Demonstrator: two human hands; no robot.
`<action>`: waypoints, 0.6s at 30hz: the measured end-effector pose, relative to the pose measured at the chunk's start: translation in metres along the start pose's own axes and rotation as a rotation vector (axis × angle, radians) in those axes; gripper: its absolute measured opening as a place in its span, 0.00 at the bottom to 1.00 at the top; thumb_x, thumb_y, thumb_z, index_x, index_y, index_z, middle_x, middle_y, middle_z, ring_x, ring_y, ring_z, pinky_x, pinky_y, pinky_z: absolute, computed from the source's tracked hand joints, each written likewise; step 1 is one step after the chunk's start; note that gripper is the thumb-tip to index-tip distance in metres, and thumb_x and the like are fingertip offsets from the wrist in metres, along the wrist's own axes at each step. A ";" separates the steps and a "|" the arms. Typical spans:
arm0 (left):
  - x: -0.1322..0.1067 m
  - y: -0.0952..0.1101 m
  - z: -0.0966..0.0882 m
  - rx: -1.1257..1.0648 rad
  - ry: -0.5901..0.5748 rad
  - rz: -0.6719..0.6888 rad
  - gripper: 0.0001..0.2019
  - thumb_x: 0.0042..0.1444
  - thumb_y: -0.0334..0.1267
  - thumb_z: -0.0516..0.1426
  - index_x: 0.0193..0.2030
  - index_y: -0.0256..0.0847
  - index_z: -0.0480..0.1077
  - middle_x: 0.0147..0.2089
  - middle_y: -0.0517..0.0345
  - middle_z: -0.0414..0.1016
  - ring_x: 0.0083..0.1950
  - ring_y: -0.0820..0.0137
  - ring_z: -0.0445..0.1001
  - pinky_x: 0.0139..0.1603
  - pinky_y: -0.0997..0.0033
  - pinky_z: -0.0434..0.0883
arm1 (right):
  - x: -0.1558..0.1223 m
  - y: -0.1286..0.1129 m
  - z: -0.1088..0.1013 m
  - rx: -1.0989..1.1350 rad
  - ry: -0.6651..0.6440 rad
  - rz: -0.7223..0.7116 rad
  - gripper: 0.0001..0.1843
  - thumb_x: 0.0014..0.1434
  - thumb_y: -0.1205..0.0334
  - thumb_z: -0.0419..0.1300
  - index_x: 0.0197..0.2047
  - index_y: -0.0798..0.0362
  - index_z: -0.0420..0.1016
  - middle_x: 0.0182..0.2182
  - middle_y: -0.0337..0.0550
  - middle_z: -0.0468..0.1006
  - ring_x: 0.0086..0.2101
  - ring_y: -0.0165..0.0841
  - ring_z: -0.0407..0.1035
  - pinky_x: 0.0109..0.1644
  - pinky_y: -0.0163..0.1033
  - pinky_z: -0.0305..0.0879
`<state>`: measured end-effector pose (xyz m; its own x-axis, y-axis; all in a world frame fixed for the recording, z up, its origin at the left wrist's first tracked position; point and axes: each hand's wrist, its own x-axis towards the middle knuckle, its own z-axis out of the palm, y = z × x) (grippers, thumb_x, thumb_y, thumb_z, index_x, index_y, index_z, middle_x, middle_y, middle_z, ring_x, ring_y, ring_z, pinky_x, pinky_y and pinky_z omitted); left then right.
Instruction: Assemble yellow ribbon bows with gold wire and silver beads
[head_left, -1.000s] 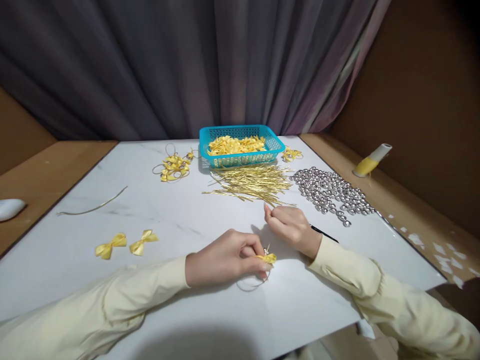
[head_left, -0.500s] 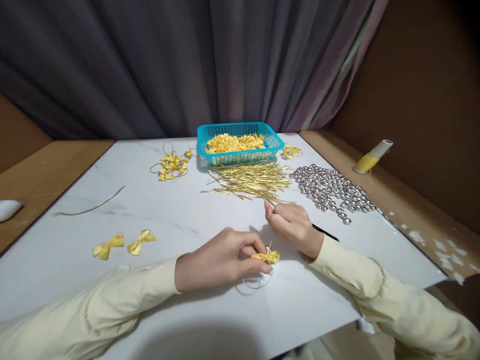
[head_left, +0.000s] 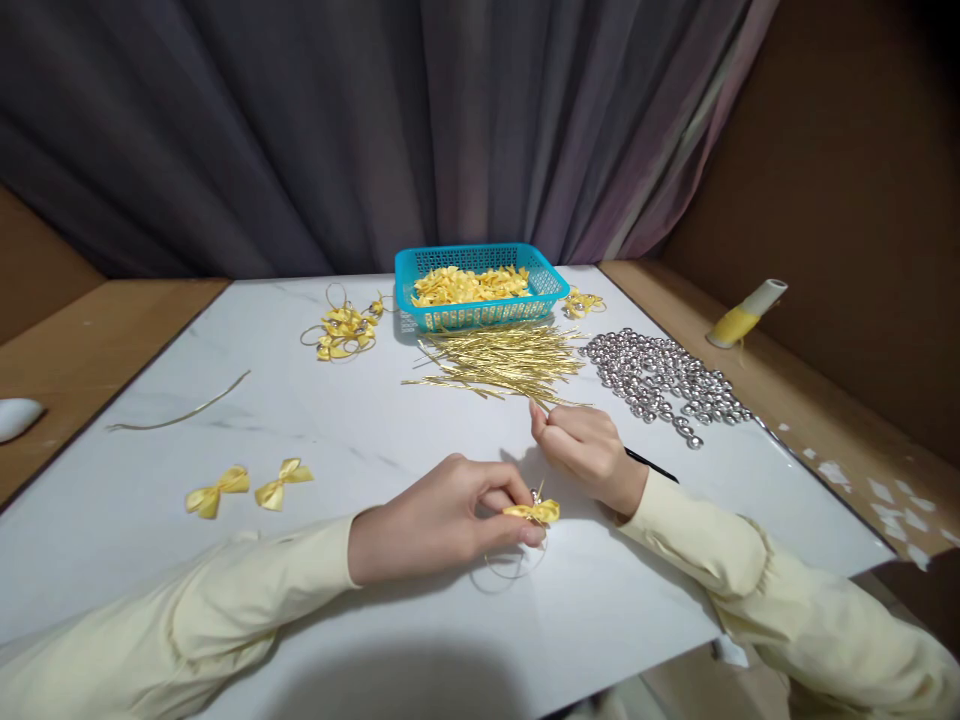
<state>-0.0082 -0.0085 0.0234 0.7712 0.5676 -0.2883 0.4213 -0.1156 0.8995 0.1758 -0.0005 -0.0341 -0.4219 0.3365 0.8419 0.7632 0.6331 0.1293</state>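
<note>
My left hand pinches a yellow ribbon bow between thumb and fingers. A silver bead sits on the bow's far side, and a thin gold wire loop hangs below it. My right hand is closed just beyond the bow, close to the near edge of the gold wire pieces. Its fingertips face away, so what they grip is hidden. A thin black rod shows beside the right wrist; whether the hand holds it is unclear.
A blue basket of yellow bows stands at the back. Silver beads lie spread at right. Finished-looking bow pieces lie left of the basket. Two loose bows and a single wire are at left. A yellow-wound tube stands right.
</note>
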 end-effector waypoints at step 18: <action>0.021 -0.031 -0.002 -0.118 -0.057 0.081 0.11 0.55 0.42 0.53 0.37 0.35 0.66 0.24 0.57 0.76 0.29 0.71 0.75 0.37 0.71 0.69 | -0.004 0.012 0.011 0.135 -0.602 0.320 0.12 0.55 0.71 0.50 0.20 0.56 0.61 0.17 0.35 0.63 0.19 0.24 0.52 0.24 0.32 0.41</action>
<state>-0.0061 0.0083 -0.0104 0.8274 0.5130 -0.2287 0.3007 -0.0607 0.9518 0.1812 0.0130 -0.0421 -0.4142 0.8247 0.3852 0.8444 0.5061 -0.1756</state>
